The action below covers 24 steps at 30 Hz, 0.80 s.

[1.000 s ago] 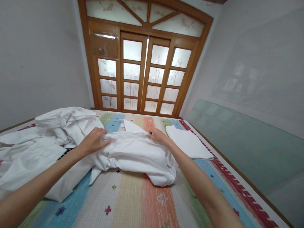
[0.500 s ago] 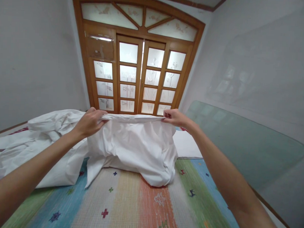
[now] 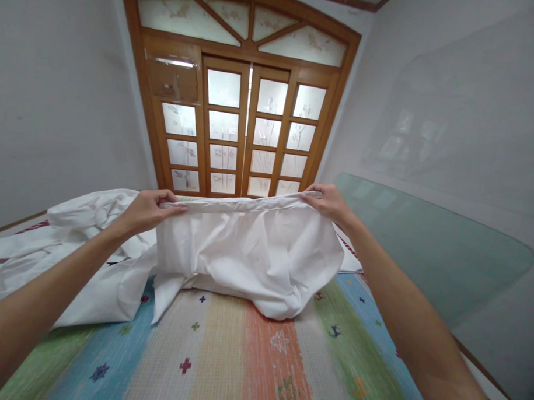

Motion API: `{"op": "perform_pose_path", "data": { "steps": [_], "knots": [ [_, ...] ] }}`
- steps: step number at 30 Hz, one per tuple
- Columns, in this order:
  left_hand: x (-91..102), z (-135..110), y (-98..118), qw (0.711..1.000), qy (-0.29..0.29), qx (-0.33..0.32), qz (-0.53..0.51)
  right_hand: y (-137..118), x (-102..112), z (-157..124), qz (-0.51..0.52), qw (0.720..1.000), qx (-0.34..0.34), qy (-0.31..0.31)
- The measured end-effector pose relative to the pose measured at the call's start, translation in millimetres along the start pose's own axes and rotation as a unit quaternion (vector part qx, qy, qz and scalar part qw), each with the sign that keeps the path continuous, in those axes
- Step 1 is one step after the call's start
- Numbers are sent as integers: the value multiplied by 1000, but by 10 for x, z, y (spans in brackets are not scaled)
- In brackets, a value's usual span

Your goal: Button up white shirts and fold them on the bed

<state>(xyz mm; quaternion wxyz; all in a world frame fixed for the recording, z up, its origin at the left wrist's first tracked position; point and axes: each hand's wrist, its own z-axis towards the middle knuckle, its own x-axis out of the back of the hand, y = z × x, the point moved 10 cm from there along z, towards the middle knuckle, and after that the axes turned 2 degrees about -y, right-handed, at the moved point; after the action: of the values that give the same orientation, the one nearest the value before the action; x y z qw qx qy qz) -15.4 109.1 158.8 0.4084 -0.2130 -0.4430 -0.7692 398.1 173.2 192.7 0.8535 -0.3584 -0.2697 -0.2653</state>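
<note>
A white cloth garment (image 3: 247,252) hangs between my two hands, its banded edge pulled straight along the top. My left hand (image 3: 155,208) is closed on the left end of that band, thumb on the near side. At the right end, my right hand (image 3: 326,201) pinches the band a little higher. The garment's lower part droops in folds onto the striped bedspread (image 3: 226,350), and one pointed corner lies toward me below my left hand. Whether the piece is a shirt or something else I cannot tell.
A heap of white cloth (image 3: 95,217) lies to the left, behind my left forearm. Flat white cloth (image 3: 350,261) shows at the right beyond the garment. A pale green panel (image 3: 423,246) lines the right wall. Wooden glass-paned doors (image 3: 247,129) stand ahead.
My right hand has moved right and slightly up, and my left hand slightly left. The garment's top band is stretched wider and now slants up to the right.
</note>
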Motion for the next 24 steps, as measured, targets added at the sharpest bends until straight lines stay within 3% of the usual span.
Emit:
{"op": "perform_pose_path", "data": {
  "steps": [6, 9, 13, 17, 21, 24],
  "knots": [
    [47, -110, -140, 987, 30, 87, -135, -24, 66, -132, 12, 1000, -7, -25],
    [36, -135, -161, 991, 13, 96, -93, -4, 79, -183, 24, 998, -15, -60],
    [-55, -98, -140, 998, -37, 51, -12, 156, -20, -257, 52, 988, -33, -141],
    [-147, -56, -191, 998, -58, 36, -8, 395, -62, -318, 97, 981, -71, -153],
    [-380, -91, -328, 986, -141, 68, -56, 639, -35, -378, 174, 970, -130, -108],
    [-622, -194, -447, 971, -230, 65, -30, 790, -113, -486, 224, 951, -172, -127]
  ]
}}
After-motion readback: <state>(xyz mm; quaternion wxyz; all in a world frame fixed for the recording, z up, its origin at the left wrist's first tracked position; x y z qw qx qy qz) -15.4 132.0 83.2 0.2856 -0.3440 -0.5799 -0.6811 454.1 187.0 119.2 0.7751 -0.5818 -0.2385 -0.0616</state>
